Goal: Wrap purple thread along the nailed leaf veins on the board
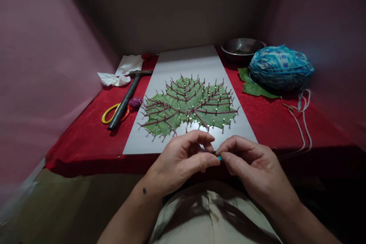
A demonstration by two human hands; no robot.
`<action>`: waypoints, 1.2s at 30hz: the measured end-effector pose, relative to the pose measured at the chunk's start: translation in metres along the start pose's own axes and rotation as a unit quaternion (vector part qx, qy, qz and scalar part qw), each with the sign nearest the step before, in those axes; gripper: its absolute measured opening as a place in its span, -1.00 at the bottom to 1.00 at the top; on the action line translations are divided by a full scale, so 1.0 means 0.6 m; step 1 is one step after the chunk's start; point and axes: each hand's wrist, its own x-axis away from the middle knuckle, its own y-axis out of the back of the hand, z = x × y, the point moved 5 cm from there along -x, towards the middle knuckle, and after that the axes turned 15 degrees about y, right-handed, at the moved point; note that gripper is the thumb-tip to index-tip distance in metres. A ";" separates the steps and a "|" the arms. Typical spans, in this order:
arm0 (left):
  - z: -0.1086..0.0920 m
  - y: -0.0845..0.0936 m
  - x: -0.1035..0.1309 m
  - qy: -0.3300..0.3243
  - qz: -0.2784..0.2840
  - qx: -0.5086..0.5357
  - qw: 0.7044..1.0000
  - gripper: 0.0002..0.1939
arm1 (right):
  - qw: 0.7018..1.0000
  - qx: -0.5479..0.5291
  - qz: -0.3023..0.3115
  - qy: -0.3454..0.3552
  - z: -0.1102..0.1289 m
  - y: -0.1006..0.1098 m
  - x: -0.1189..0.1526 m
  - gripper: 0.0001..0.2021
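At the table's front edge, my left hand (190, 158) and my right hand (251, 164) meet with curled fingers. Between their thumb tips a small piece of bright blue strand (219, 158) shows; most of it is hidden by the fingers. My right thumb and forefinger pinch it, and my left thumb lies against its other end. Just beyond is a white board (185, 57) bearing a green leaf (183, 103). Many nails stand around and across the leaf, with dark purple yarn (206, 112) strung between them along the veins.
On the right lie a blue yarn ball (281, 68), another leaf (257, 88) and a loose pale strand (300, 126). A metal bowl (243, 55) holds nails. Left are a hammer (126, 99), scissors (108, 114), a purple yarn ball (135, 102) and white paper (114, 79).
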 end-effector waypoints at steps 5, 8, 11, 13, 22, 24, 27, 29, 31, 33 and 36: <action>0.004 -0.002 0.000 0.016 -0.013 -0.031 0.999 -0.92 | 0.999 0.032 0.008 -0.007 0.001 -0.001 0.002 -0.88; 0.006 0.004 0.004 -0.001 -0.029 -0.046 0.999 -0.92 | 0.996 0.083 0.034 -0.002 0.002 -0.003 0.001 -0.86; 0.005 0.014 0.011 -0.022 -0.046 -0.072 0.996 -0.95 | 0.990 0.128 0.046 0.025 0.006 -0.003 -0.003 -0.85; 0.002 0.025 0.016 -0.039 -0.071 -0.087 0.993 -0.95 | 0.987 0.147 0.038 0.042 0.009 -0.002 -0.007 -0.85; -0.040 0.088 0.058 -0.191 -0.279 -0.252 0.907 -0.88 | 0.967 0.226 0.013 0.113 0.021 -0.014 -0.031 -0.88; -0.045 0.106 0.068 -0.205 -0.328 -0.244 0.889 -0.89 | 0.952 0.267 -0.004 0.148 0.031 -0.014 -0.038 -0.90; -0.047 0.127 0.075 -0.208 -0.361 -0.244 0.876 -0.89 | 0.926 0.324 -0.030 0.190 0.043 -0.013 -0.046 -0.92; -0.046 0.136 0.074 -0.211 -0.361 -0.253 0.873 -0.89 | 0.909 0.359 -0.041 0.208 0.047 -0.013 -0.050 -0.94; -0.044 0.141 0.071 -0.210 -0.359 -0.261 0.871 -0.91 | 0.897 0.385 -0.046 0.212 0.048 -0.013 -0.054 -0.94; -0.042 0.143 0.068 -0.213 -0.357 -0.270 0.868 -0.93 | 0.891 0.401 -0.051 0.206 0.049 -0.011 -0.057 -0.94; -0.038 0.142 0.063 -0.224 -0.358 -0.284 0.861 -0.94 | 0.885 0.415 -0.069 0.200 0.052 -0.007 -0.056 -0.95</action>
